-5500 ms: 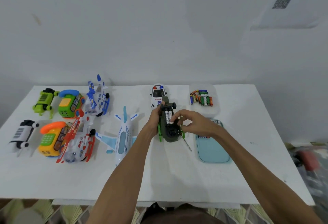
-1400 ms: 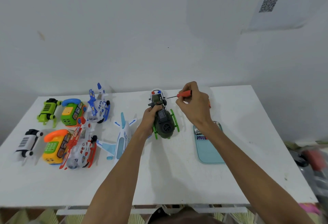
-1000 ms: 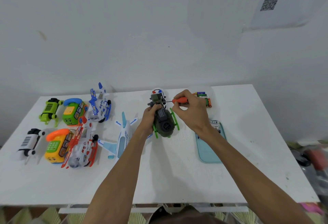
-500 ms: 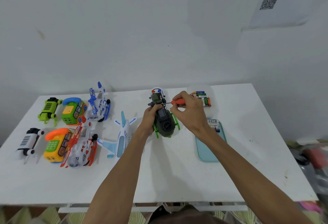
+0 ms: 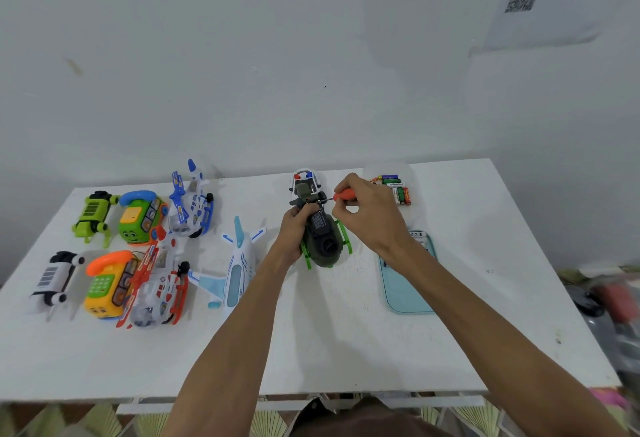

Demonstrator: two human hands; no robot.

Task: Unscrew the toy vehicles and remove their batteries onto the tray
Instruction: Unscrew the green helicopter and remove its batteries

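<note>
Lying belly-up near the middle of the white table (image 5: 346, 350): dark green plastic toy helicopter with bright green skids (image 5: 323, 239). Runs its long axis front to back, rounded nose toward the near edge, tail toward the far wall. Shows a dark labelled panel on the upturned underside.

Gripped at the narrow tail end by the left hand (image 5: 294, 228), fingers curled over the top and palm against the toy's left flank. Sits with most of the body on the near side of that grip. Met at the tail end by the thin metal shaft of a red-handled screwdriver (image 5: 344, 194), laid roughly crosswise with the tip to the left. Pinched at the handle by the right hand (image 5: 372, 218), thumb and fingers closed round it, just right of the tail.

Noted at the far edge, partly behind the right hand: clear plastic tray (image 5: 412, 170) holding a loose cluster of cylindrical batteries (image 5: 398, 190), green and orange among them. Noted under the right forearm: pale blue flat rectangular mat (image 5: 405, 294), with a small printed item at its far end, not identifiable.

Noted just beyond the tail: white toy police car (image 5: 304, 178). Noted left of the left forearm: white-and-blue toy airliner (image 5: 239, 263).
</note>
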